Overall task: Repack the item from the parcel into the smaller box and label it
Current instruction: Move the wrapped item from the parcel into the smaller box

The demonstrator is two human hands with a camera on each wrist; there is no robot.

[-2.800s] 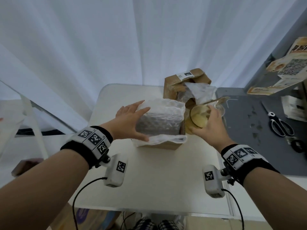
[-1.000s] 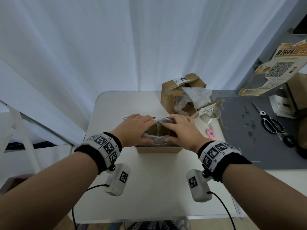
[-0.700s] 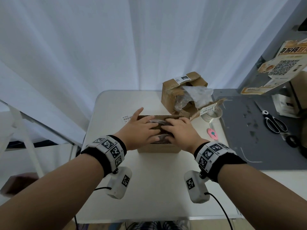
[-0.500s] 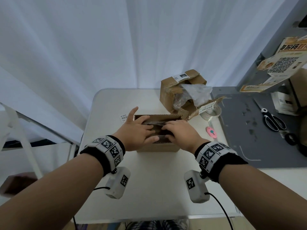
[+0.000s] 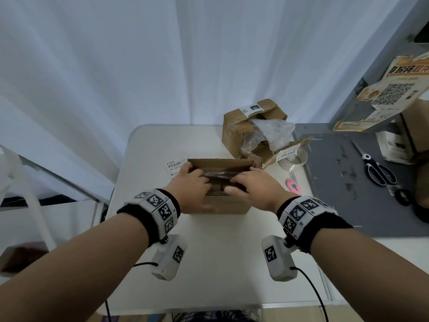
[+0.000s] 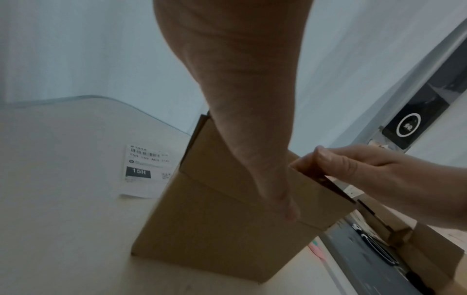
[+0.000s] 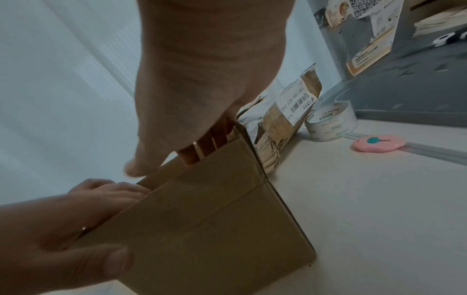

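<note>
The small brown box [image 5: 228, 206] stands mid-table with its far flap [image 5: 220, 162] upright. Inside lies the wrapped item [image 5: 219, 175], dark and mostly hidden. My left hand [image 5: 192, 182] hooks its fingers over the box's near wall, with the thumb on the front face [image 6: 215, 219]. My right hand [image 5: 251, 185] grips the same near edge from the right, its fingers inside the box [image 7: 227, 229]. The opened parcel [image 5: 234, 126] sits behind with loose plastic wrap spilling out. A white shipping label [image 5: 175, 165] lies flat left of the box.
A tape roll [image 5: 293, 158] and a pink cutter [image 5: 293, 185] lie right of the box. Scissors [image 5: 376, 168] rest on the grey mat [image 5: 348, 205]. A white curtain hangs behind the table.
The wrapped item has gone down into the small box and sunk out of sight. Both hands slid back from pressing on it to the near edge; the far flap now stands up.
</note>
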